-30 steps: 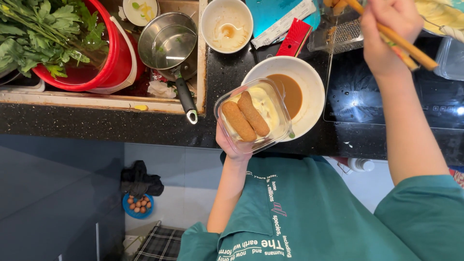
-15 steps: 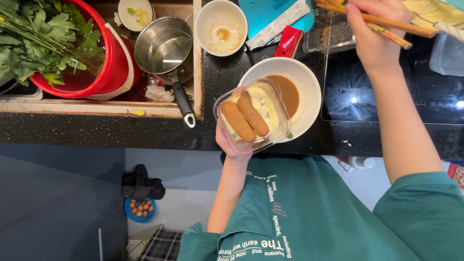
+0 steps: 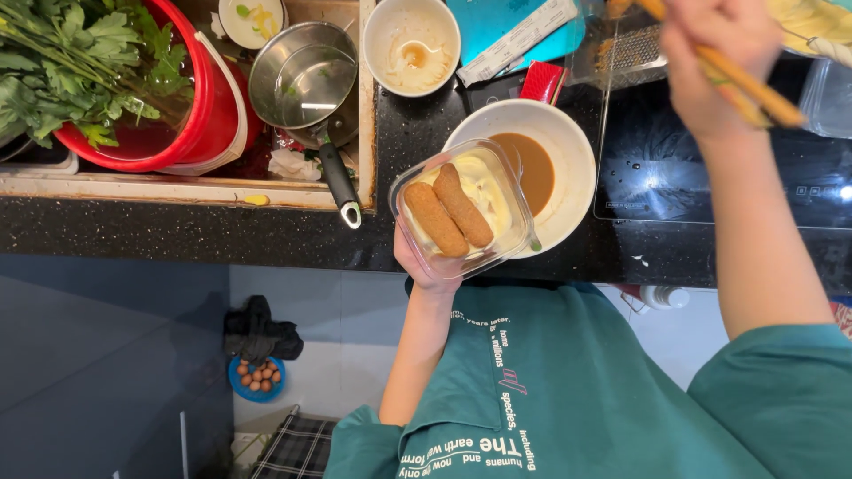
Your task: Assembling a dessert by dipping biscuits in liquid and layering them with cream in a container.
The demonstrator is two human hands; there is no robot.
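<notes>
My left hand [image 3: 424, 264] holds a clear square container [image 3: 464, 209] from below, at the counter's front edge. Inside it lie two brown finger biscuits [image 3: 449, 214] on pale cream. Just behind the container stands a white bowl [image 3: 568, 160] of brown liquid. My right hand [image 3: 715, 64] is raised at the upper right over the dark cooktop [image 3: 710, 177], gripping wooden chopsticks [image 3: 745, 84] that point to the right. A clear plastic box [image 3: 626, 49] sits just left of that hand.
A red basin [image 3: 209, 106] of leafy greens and a steel saucepan [image 3: 302, 75] sit in the sink at left. A used white bowl [image 3: 412, 44] and a teal packet [image 3: 519, 27] lie behind. Below the counter, a blue bowl of eggs [image 3: 256, 378] rests on the floor.
My right hand with the chopsticks has moved slightly left and up toward the frame's top edge. The left hand and container stay put.
</notes>
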